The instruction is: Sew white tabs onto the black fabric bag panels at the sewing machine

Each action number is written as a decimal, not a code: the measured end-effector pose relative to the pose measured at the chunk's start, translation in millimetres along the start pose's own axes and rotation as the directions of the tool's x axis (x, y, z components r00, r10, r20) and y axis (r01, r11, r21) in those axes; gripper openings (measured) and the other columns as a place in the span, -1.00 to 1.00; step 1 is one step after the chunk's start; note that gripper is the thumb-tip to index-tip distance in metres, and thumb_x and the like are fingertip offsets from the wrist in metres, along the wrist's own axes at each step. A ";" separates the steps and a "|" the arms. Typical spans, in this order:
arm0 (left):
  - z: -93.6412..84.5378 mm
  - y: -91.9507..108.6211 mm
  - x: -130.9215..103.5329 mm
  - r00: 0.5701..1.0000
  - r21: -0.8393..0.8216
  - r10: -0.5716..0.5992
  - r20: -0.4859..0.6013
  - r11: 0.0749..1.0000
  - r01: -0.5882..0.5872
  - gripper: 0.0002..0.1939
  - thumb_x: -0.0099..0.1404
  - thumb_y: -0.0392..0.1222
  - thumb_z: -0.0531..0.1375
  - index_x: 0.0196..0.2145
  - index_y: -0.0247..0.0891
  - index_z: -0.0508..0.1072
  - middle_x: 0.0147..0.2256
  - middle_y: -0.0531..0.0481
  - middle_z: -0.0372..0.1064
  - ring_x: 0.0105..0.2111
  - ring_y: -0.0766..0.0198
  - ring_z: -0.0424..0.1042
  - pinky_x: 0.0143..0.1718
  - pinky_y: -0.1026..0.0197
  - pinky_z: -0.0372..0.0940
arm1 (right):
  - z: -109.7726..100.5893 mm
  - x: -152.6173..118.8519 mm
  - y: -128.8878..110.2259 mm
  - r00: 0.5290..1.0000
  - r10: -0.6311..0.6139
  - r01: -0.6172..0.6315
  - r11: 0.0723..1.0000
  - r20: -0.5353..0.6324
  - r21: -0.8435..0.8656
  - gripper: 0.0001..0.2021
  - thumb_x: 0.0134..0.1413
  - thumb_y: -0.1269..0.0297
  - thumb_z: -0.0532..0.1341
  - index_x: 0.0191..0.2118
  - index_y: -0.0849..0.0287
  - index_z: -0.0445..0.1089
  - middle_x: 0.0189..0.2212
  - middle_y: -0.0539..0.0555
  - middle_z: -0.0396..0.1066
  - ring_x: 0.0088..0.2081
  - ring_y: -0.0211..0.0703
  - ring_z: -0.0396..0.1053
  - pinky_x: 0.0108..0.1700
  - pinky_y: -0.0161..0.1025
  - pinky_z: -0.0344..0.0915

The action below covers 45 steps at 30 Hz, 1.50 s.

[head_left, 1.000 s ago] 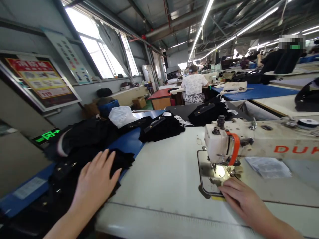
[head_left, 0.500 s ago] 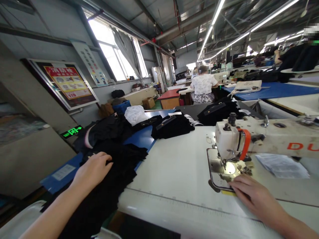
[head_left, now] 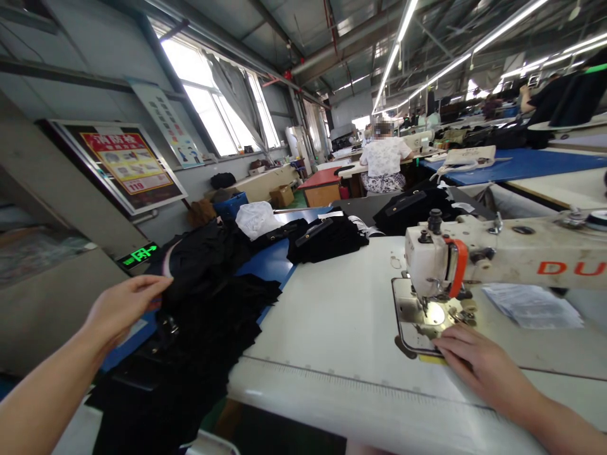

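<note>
My left hand [head_left: 123, 309] is at the left, thumb and fingertips pinched at the edge of a heap of black fabric [head_left: 203, 316]. A pale strip [head_left: 167, 260] shows on the fabric just above the fingertips, and a shiny metal fitting [head_left: 169, 325] lies below them. My right hand [head_left: 481, 363] rests on the sewing machine's bed, its fingers drawn together at the front edge of the metal needle plate [head_left: 408, 325]. Whatever those fingers may hold is hidden. Beside them stands the white sewing machine [head_left: 497, 249] with an orange lever, its lamp lit over the needle area.
Folded black pieces [head_left: 327, 237] lie at the table's back edge, near a white plastic bag [head_left: 256, 220]. Flat plastic sleeves [head_left: 531, 306] are under the machine arm. A ruler strip [head_left: 332, 376] runs along the white table's front. Farther back, a person [head_left: 385, 158] sits facing away.
My left hand has moved left and slightly up, from on top of the black fabric to its left edge, uncovering the metal fitting. My right hand stays by the needle plate.
</note>
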<state>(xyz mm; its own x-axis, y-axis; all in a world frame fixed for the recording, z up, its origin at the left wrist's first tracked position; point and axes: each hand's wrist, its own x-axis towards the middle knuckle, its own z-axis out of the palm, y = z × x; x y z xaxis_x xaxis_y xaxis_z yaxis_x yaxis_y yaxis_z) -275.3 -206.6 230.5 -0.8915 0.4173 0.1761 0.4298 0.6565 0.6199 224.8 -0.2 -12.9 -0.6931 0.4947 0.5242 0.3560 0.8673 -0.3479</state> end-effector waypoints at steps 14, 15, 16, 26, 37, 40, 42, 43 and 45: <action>146.8 85.9 -139.4 0.708 -0.245 0.614 0.350 0.789 -0.563 -0.77 0.21 0.01 0.10 -0.45 -0.17 0.37 -0.50 0.07 0.32 -0.47 0.25 0.29 -0.38 0.22 0.21 | -4.2 5.7 -6.2 0.999 0.044 -0.045 0.999 0.021 0.025 -0.74 0.27 0.38 0.04 -0.23 0.13 0.49 -0.31 0.12 0.44 -0.25 -0.11 0.39 -0.18 -0.19 0.35; 174.6 86.2 -150.1 0.697 -0.350 0.584 0.416 0.810 -0.470 -0.79 0.19 0.00 0.12 -0.47 -0.18 0.36 -0.51 0.07 0.30 -0.47 0.24 0.29 -0.38 0.21 0.22 | -5.0 7.0 -6.7 0.998 0.054 -0.055 0.998 0.026 0.025 -0.74 0.27 0.40 0.03 -0.24 0.15 0.49 -0.33 0.12 0.44 -0.25 -0.11 0.38 -0.18 -0.18 0.34; 200.2 87.1 -160.5 0.673 -0.404 0.575 0.465 0.814 -0.417 -0.78 0.19 -0.01 0.11 -0.47 -0.18 0.35 -0.52 0.07 0.30 -0.49 0.25 0.29 -0.41 0.21 0.23 | -6.1 8.3 -7.4 0.998 0.064 -0.065 0.997 0.029 0.029 -0.73 0.27 0.40 0.03 -0.25 0.16 0.49 -0.34 0.12 0.43 -0.25 -0.10 0.37 -0.19 -0.17 0.33; 282.8 112.0 -202.9 0.499 -0.622 0.614 0.611 0.763 -0.177 -0.70 0.18 0.10 0.14 -0.41 -0.20 0.38 -0.49 0.07 0.33 -0.52 0.29 0.35 -0.45 0.23 0.33 | 10.3 37.2 -54.7 0.760 0.514 -0.575 0.249 0.397 0.779 -0.63 -0.02 0.25 0.32 -0.06 0.16 0.33 -0.17 0.10 0.44 -0.15 -0.11 0.43 -0.09 -0.18 0.35; 270.7 52.9 -176.3 0.300 -0.265 0.798 0.523 0.486 -0.833 -0.54 0.36 0.04 -0.01 0.15 -0.09 0.32 0.23 -0.10 0.22 0.23 0.03 0.18 0.19 -0.14 0.15 | 39.5 58.3 -49.4 0.562 0.696 -0.629 0.009 0.447 0.777 -0.64 -0.10 0.08 0.36 -0.46 0.11 0.16 -0.60 -0.13 0.23 -0.48 -0.22 0.37 -0.42 -0.27 0.34; 272.5 34.6 -170.6 0.233 -0.053 0.777 0.585 0.323 -0.945 -0.49 0.41 -0.01 -0.10 0.26 -0.10 0.20 0.29 -0.12 0.09 0.28 -0.01 0.07 0.17 -0.25 0.12 | 40.5 52.1 -47.5 0.511 0.702 -0.635 -0.082 0.497 0.768 -0.63 -0.10 0.07 0.37 -0.39 0.10 0.17 -0.56 -0.12 0.28 -0.47 -0.17 0.45 -0.45 -0.27 0.36; 273.6 33.4 -170.3 0.252 0.000 0.768 0.589 0.312 -0.950 -0.48 0.41 -0.02 -0.10 0.27 -0.13 0.18 0.29 -0.16 0.07 0.29 -0.03 0.06 0.15 -0.25 0.14 | 40.2 48.0 -45.3 0.514 0.677 -0.651 -0.091 0.526 0.753 -0.65 -0.08 0.11 0.37 -0.33 0.11 0.18 -0.53 -0.11 0.32 -0.47 -0.15 0.48 -0.47 -0.28 0.37; 274.3 36.0 -171.6 0.264 0.012 0.771 0.580 0.316 -0.949 -0.48 0.40 -0.02 -0.08 0.26 -0.15 0.19 0.29 -0.18 0.08 0.28 -0.03 0.06 0.15 -0.23 0.15 | 39.9 46.4 -44.1 0.528 0.658 -0.658 -0.083 0.537 0.749 -0.66 -0.05 0.12 0.35 -0.30 0.11 0.19 -0.51 -0.11 0.33 -0.47 -0.15 0.49 -0.47 -0.28 0.37; 277.2 45.2 -177.9 0.266 0.006 0.798 0.541 0.313 -0.950 -0.48 0.39 -0.03 -0.06 0.25 -0.17 0.22 0.28 -0.19 0.09 0.28 -0.02 0.08 0.16 -0.19 0.13 | 38.2 43.9 -41.7 0.582 0.617 -0.658 -0.026 0.530 0.753 -0.68 0.01 0.13 0.32 -0.22 0.12 0.21 -0.49 -0.09 0.35 -0.49 -0.16 0.50 -0.47 -0.29 0.38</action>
<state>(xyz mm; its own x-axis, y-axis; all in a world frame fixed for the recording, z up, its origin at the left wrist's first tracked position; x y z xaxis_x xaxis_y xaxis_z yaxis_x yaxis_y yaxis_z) -57.6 -77.0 15.3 0.1832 0.9748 0.1274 0.9820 -0.1874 0.0220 155.5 -16.8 -5.0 -0.5154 0.7943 -0.3217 -0.0250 -0.3892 -0.9208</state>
